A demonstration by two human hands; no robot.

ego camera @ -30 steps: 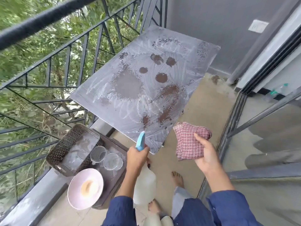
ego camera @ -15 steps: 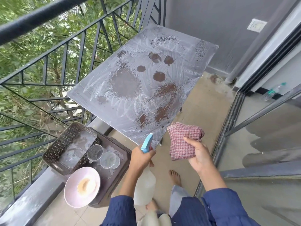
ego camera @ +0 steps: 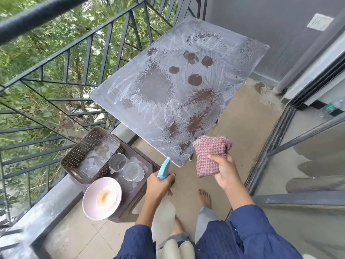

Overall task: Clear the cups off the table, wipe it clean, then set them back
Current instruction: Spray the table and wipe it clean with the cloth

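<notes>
While the desk (ego camera: 233,58) is bare of cups and streaked with brown stains, wiping remains. The left hand (ego camera: 158,186) grips a spray bottle (ego camera: 163,206); the right hand (ego camera: 225,171) clutches a cloth (ego camera: 208,156). Two cups (ego camera: 125,165) wait on a stool (ego camera: 138,186), near left.

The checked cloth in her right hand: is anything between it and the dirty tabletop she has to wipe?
Nothing visible. The cloth in the right hand hangs at the table near edge; the cups are already off, on the low stool.
</notes>
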